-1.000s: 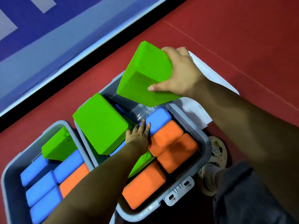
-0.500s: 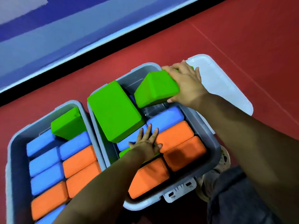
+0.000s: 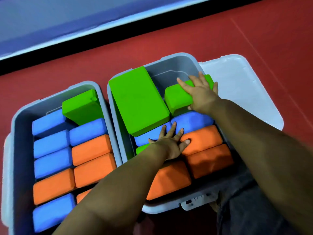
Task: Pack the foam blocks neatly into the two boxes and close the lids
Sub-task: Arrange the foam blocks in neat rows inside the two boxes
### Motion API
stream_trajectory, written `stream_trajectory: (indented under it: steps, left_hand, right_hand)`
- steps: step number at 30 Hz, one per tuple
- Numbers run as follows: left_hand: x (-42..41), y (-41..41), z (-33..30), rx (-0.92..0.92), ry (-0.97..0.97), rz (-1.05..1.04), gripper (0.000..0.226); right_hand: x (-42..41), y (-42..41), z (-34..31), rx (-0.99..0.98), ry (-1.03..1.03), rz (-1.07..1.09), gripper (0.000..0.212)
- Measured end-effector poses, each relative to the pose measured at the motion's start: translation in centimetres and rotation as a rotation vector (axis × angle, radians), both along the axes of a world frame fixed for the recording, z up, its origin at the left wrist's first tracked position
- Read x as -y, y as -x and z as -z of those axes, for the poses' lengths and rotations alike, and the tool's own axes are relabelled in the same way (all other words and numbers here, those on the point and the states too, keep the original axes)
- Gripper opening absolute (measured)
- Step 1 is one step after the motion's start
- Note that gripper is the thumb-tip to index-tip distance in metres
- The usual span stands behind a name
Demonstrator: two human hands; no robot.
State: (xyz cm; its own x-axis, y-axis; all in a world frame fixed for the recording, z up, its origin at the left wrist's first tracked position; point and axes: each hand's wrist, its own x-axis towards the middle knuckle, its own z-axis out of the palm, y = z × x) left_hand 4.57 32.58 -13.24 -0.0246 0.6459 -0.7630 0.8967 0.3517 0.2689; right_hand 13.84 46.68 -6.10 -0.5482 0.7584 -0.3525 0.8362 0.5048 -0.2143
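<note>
Two grey boxes stand side by side, the left box [image 3: 15, 126] and the right box [image 3: 171, 67], both filled with blue, orange and green foam blocks. My right hand [image 3: 201, 94] grips a green block [image 3: 177, 99] lying low in the right box's far right corner, above a blue block [image 3: 194, 120]. My left hand [image 3: 169, 145] lies flat with fingers spread on the blue and orange blocks [image 3: 203, 138] in the middle of that box. A large green block [image 3: 137, 99] rests tilted on the far left blocks. Another green block [image 3: 81, 106] leans in the left box's far corner.
The right box's white lid [image 3: 240, 89] lies open on the red floor to the right. A latch [image 3: 191, 203] hangs at its near edge. A dark strip and a blue surface [image 3: 67, 17] run along the far side. My trouser leg [image 3: 245, 209] is at the bottom right.
My right hand has brought the green block down from above into the right box's far right corner. My left hand has stayed pressed on the blocks.
</note>
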Motion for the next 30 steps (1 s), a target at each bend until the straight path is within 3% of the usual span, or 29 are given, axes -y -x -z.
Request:
stream_trajectory:
  steps: [4, 10, 18, 25, 27, 30]
  left_hand:
    - [0.3, -0.1, 0.4, -0.004, -0.013, 0.018, 0.068]
    - [0.9, -0.1, 1.9, -0.029, -0.044, 0.079, 0.07]
    - [1.1, 0.1, 3.0, 0.029, -0.074, 0.042, 0.075]
    - [4.5, 2.9, -0.1, 0.209, -0.093, -0.068, 0.061]
    - [7.9, 4.3, 0.4, 0.144, -0.135, -0.075, 0.064]
    - [11.8, 4.2, 0.8, 0.155, -0.238, -0.24, 0.067]
  right_hand:
    - [0.2, 1.3, 3.3, 0.053, 0.092, 0.019, 0.098]
    - [0.4, 2.6, 8.3, 0.113, 0.058, 0.085, 0.064]
    - [-0.3, 3.2, 11.9, 0.211, 0.081, 0.107, 0.063]
    - [-0.4, 3.5, 10.4, 0.229, 0.173, 0.131, 0.064]
    - [0.0, 4.0, 8.4, 0.021, 0.239, 0.24, 0.061]
    - [2.5, 5.5, 5.3, -0.651, 0.138, 0.682, 0.059]
